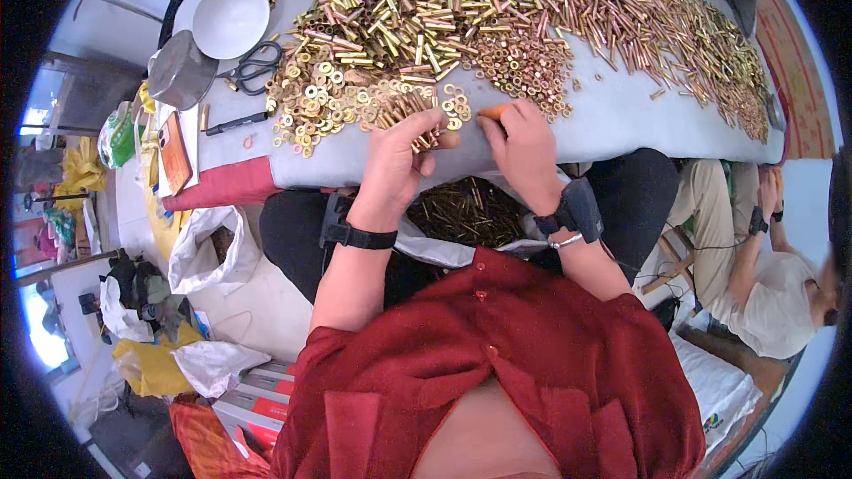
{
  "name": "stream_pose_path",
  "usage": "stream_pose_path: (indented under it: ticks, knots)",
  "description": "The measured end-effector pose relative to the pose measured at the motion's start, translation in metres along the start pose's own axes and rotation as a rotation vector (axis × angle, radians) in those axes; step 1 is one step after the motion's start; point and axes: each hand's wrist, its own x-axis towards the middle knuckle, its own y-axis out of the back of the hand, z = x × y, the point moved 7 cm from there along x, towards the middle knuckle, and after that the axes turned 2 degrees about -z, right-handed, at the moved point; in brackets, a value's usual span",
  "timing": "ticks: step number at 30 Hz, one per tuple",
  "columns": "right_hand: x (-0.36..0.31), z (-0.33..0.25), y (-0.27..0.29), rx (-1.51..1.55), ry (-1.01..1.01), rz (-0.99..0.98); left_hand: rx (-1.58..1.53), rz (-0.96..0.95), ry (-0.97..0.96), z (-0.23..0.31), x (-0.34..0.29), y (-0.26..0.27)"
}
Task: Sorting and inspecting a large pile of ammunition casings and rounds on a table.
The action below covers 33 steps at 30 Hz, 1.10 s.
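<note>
My left hand is closed around a bundle of thin brass-coloured bolts, held above the table's front edge. To its right, my right hand has its fingers curled, with the thumb near the index finger. Something orange shows at those fingertips; whether it covers a finger or is held I cannot make out. Behind my left hand lie many flat brass washers. A heap of small hex nuts sits beyond my right hand. Below both hands, a white sack holds dark thin metal pieces.
Long metal sleeves cover the back of the grey-covered table. At left are a white bowl, a metal pan, scissors, a black marker and an orange phone. Another person sits at right.
</note>
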Motion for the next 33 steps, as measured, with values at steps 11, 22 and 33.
stream_pose_path:
  ticks: [11, 22, 33]
  knots:
    - [0.005, 0.031, 0.005, 0.386, -0.37, 0.013, 0.149, -0.002, -0.053, 0.006, -0.002, -0.011]
    - [-0.009, 0.007, -0.004, 0.626, -0.437, -0.005, 0.32, -0.136, 0.061, -0.014, -0.003, -0.028]
    - [0.024, -0.006, 0.01, 0.139, 0.162, 0.1, 0.209, -0.057, -0.061, -0.003, -0.003, -0.018]
